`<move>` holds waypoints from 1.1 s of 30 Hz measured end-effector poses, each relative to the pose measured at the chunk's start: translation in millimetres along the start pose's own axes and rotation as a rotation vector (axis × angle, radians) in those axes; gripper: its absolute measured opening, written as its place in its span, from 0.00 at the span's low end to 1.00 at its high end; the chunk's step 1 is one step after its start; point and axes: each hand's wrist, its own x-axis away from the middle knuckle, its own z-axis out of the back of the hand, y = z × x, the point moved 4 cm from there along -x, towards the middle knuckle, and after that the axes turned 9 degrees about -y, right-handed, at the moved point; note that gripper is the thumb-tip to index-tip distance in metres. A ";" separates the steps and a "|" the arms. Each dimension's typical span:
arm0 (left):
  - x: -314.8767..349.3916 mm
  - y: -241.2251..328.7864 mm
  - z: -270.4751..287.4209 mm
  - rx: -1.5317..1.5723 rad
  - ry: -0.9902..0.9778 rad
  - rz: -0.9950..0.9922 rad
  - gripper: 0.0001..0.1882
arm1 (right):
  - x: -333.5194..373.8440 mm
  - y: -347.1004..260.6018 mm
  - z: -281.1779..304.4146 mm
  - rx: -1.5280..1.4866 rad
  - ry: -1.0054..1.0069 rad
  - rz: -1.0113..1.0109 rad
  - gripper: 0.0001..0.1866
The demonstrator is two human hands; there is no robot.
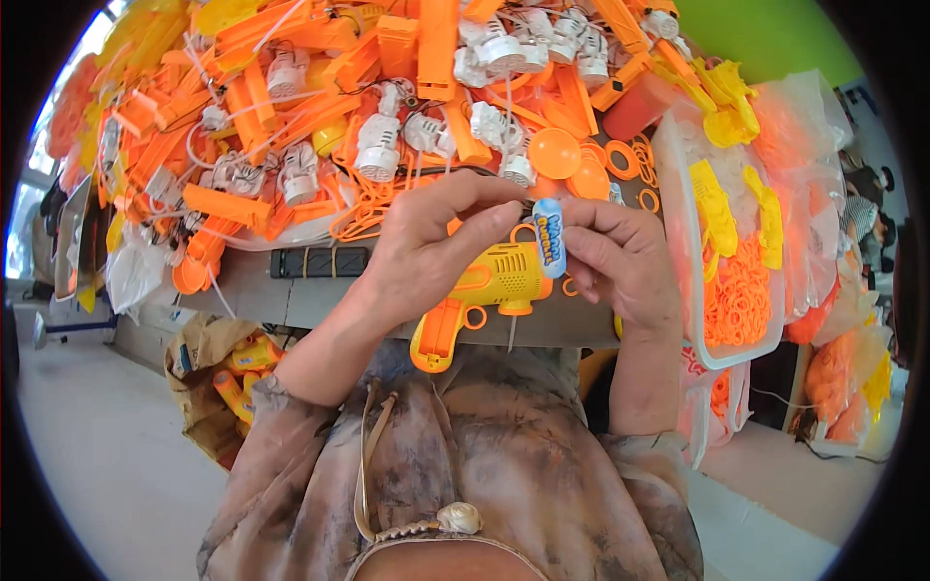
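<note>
A yellow and orange toy bubble gun (509, 276) is between my hands at the table's near edge, its handle toward my body. A blue oval plaque (550, 242) with printed lettering stands at its front end. My left hand (426, 237) is closed over the top of the gun, thumb and forefinger pinched beside the plaque's upper end. My right hand (635, 257) has its fingers curled and its thumb against the plaque's right edge. Both sets of fingertips are partly hidden. A thin white tube (511, 334) hangs below the gun.
Orange parts, white motor units (378, 145) and tubes are heaped across the far table. At right stands a clear bin (693, 320) with orange rings (741, 300) and yellow shells (715, 208). A dark block with bands (318, 262) lies left. A paper bag (189, 387) of toy guns stands lower left.
</note>
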 end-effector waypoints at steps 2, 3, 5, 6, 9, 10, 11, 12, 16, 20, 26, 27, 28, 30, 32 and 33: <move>-2.7 -0.5 -1.8 -0.001 -0.050 0.046 0.10 | -2.5 0.5 -3.6 0.033 -0.082 -0.012 0.08; -2.3 0.9 1.7 -0.006 -0.040 0.048 0.10 | -3.4 1.1 -6.2 0.066 -0.150 -0.025 0.08; 1.4 -3.9 1.4 -0.034 -0.192 0.208 0.10 | -6.9 2.8 -7.5 0.086 -0.217 -0.074 0.07; 1.7 -1.5 1.6 -0.034 -0.188 0.214 0.10 | -7.3 4.4 -9.7 0.109 -0.276 -0.121 0.07; 5.7 1.4 1.4 0.099 -0.115 0.223 0.08 | -7.5 0.2 -10.8 0.170 -0.063 -0.003 0.07; 7.0 2.3 2.5 0.168 -0.022 0.164 0.08 | -5.7 2.1 -7.2 0.185 -0.022 0.098 0.08; 8.8 2.7 4.5 0.237 0.070 0.104 0.08 | -4.3 8.5 -10.0 0.181 -0.020 0.093 0.08; 9.7 -0.7 6.6 0.265 0.081 0.115 0.08 | 0.0 5.2 -15.4 0.404 0.071 0.304 0.10; 15.2 -3.0 4.7 0.333 0.056 0.099 0.08 | 11.7 1.3 -42.1 0.989 0.213 0.774 0.17; 20.4 -0.4 2.3 0.371 0.043 0.125 0.08 | 16.7 13.8 -46.9 1.077 0.290 0.905 0.16; 32.8 -1.1 7.5 0.272 0.012 0.130 0.08 | 19.9 17.7 -41.2 0.880 0.254 0.888 0.15; 35.0 -1.3 8.0 0.247 0.000 0.132 0.08 | 19.4 20.2 -38.5 0.786 0.234 0.853 0.16; 37.8 -4.7 9.9 0.247 0.002 0.133 0.08 | 19.6 21.2 -36.6 0.785 0.232 0.853 0.16; 45.3 -6.9 18.0 -0.093 0.057 -0.027 0.05 | 18.6 24.4 -30.6 0.827 0.199 0.800 0.16; 49.7 -3.9 26.5 -0.377 0.022 -0.186 0.06 | 20.3 30.3 -15.6 0.838 0.203 0.688 0.16; 53.9 0.1 27.2 -0.662 -0.012 -0.346 0.09 | 19.5 35.4 -8.2 0.847 0.206 0.577 0.16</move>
